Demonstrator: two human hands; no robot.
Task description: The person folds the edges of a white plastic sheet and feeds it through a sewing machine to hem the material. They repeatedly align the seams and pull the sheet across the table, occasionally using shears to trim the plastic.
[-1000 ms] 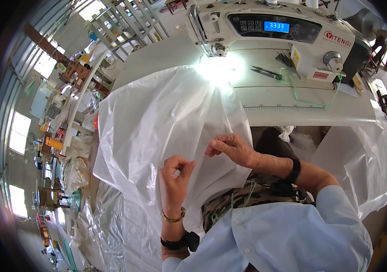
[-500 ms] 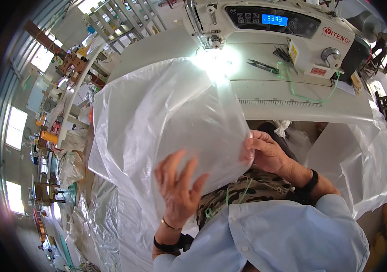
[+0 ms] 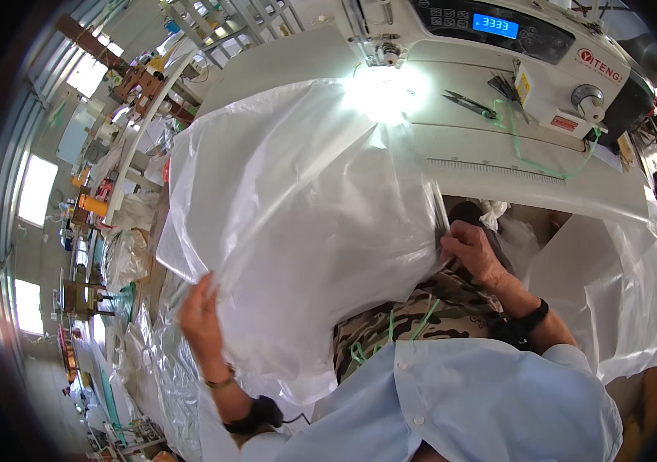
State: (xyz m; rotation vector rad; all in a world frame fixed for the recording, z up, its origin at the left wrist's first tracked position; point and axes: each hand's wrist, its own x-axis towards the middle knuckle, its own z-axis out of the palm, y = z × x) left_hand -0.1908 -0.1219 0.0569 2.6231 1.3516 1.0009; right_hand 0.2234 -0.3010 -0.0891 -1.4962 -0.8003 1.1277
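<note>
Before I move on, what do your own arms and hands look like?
The left hand and right hand are gloveless. Light blue sleeves end near the elbows. On the left sit a narrow gold-toned wristband and a black strap with a bulky dark unit, a thin cable beside it; on the right, a black band.
</note>
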